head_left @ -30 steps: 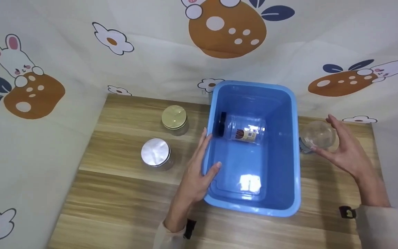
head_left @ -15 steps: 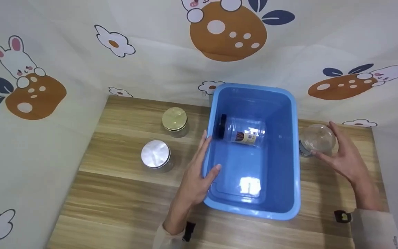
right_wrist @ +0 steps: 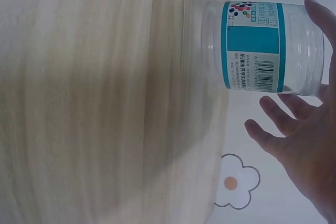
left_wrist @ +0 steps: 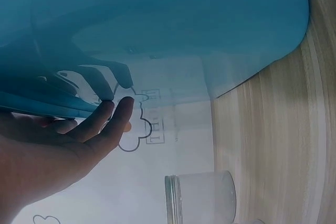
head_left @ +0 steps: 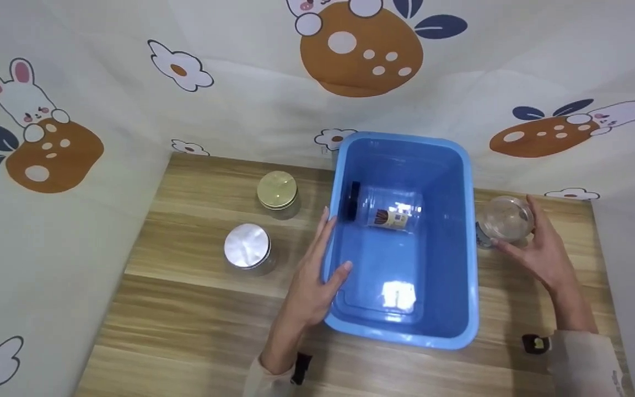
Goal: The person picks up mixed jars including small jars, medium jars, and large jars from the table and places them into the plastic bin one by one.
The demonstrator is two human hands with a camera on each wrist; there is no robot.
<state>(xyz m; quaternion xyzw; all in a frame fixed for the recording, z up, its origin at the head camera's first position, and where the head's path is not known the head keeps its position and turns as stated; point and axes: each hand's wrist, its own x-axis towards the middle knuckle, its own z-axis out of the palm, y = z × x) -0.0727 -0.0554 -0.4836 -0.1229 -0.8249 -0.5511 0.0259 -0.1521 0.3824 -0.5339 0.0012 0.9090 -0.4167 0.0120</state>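
Observation:
In the head view my left hand (head_left: pixel 315 281) holds the left rim of a blue plastic tub (head_left: pixel 471 259), thumb inside and fingers along the outer wall. Inside the tub, a clear jar with a black lid and a cream label (head_left: pixel 392 218) lies on its side. To the right of the tub, my right hand (head_left: pixel 543 251) curves thumb and fingers around an upright lidless clear jar (head_left: pixel 507 218). The right wrist view shows that jar's teal-and-white label (right_wrist: pixel 254 48); the thumb meets its upper end and some fingertips stand apart below it.
Left of the tub stand a clear jar with a gold lid (head_left: pixel 277 189) and another with a silver lid (head_left: pixel 247 245). A wood-grain table (head_left: pixel 185 314) carries everything. A patterned white cloth wall (head_left: pixel 251 99) rises behind and at both sides.
My right forearm has shifted a little left, and the right hand sits closer around the clear jar. The left hand, the tub and the other jars stay put.

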